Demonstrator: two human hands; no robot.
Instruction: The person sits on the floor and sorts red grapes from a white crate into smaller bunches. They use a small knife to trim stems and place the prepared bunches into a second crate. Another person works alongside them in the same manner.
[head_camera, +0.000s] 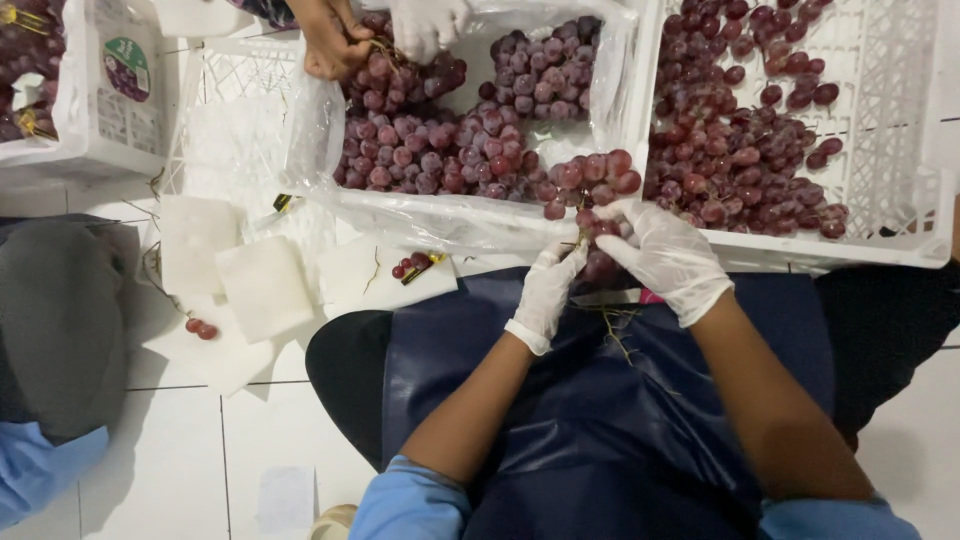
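Both my hands wear white gloves and meet over my dark blue apron. My left hand pinches the stem of a small bunch of red grapes. My right hand closes around the same bunch from the right. The bunch hangs just in front of a plastic-lined white crate heaped with red grapes. A second white crate to the right holds loose red grapes.
Another person's hands, one bare and one gloved, handle grapes at the far side of the lined crate. White foam sheets and a few stray grapes lie on the tiled floor at left. A grape box stands far left.
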